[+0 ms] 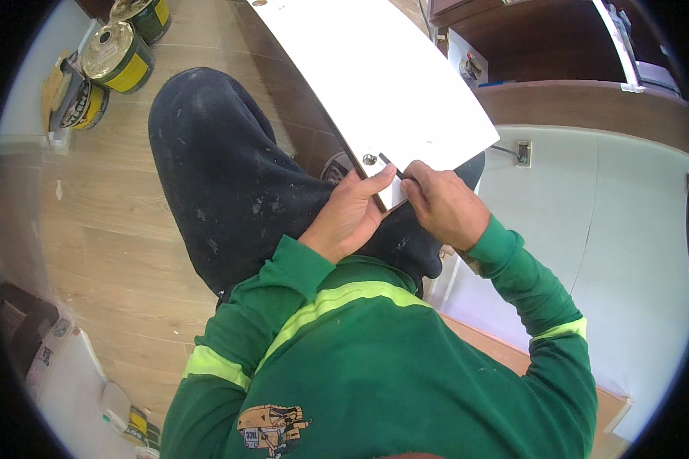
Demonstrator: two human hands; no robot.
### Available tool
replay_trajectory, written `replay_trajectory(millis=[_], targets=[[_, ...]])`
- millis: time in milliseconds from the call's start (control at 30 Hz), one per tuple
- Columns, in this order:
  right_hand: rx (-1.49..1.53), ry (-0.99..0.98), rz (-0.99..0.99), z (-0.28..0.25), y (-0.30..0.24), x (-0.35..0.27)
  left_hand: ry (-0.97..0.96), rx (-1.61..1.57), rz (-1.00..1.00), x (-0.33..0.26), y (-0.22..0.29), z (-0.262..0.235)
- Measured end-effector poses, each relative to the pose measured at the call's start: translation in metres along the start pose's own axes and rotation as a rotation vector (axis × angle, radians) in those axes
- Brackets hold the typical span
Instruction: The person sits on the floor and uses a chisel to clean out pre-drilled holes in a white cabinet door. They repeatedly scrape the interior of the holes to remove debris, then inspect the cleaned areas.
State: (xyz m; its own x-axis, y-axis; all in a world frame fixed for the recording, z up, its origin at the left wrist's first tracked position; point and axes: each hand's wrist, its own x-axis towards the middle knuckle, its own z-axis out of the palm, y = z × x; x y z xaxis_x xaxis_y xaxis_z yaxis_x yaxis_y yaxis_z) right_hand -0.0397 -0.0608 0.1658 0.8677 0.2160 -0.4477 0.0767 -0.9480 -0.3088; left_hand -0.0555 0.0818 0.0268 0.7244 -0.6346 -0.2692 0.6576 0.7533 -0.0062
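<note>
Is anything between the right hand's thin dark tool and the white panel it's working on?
Nothing visible. The right hand holds the thin dark tool with its tip on the white panel, near the round metal fitting. The left hand grips the panel's near edge beside it, not across the tool's path.

The white panel [375, 76] looks smooth and matt, with a small shiny metal fitting [369, 159] set in it. The floor [115, 229] is pale wood-grain plank. The trousers [222, 176] are dark cloth, dusty and speckled. The tins [119, 57] have glossy metal lids.
</note>
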Motion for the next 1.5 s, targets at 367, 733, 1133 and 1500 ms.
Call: replay_trajectory(millis=[367,733,1133,1500], targets=[[-0.057,-0.1,0.062,0.008,0.01,0.01,0.124,0.154,-0.075,0.016,-0.017,-0.016],[-0.211,-0.148,0.1,0.014,0.003,0.018,0.14,0.22,-0.056,0.017,-0.023,-0.021],[-0.357,-0.153,-0.12,0.022,0.018,0.035,0.208,0.271,-0.059,0.015,-0.017,-0.016],[-0.14,-0.135,0.05,0.023,0.008,0.024,0.12,0.216,0.005,0.016,-0.016,-0.026]])
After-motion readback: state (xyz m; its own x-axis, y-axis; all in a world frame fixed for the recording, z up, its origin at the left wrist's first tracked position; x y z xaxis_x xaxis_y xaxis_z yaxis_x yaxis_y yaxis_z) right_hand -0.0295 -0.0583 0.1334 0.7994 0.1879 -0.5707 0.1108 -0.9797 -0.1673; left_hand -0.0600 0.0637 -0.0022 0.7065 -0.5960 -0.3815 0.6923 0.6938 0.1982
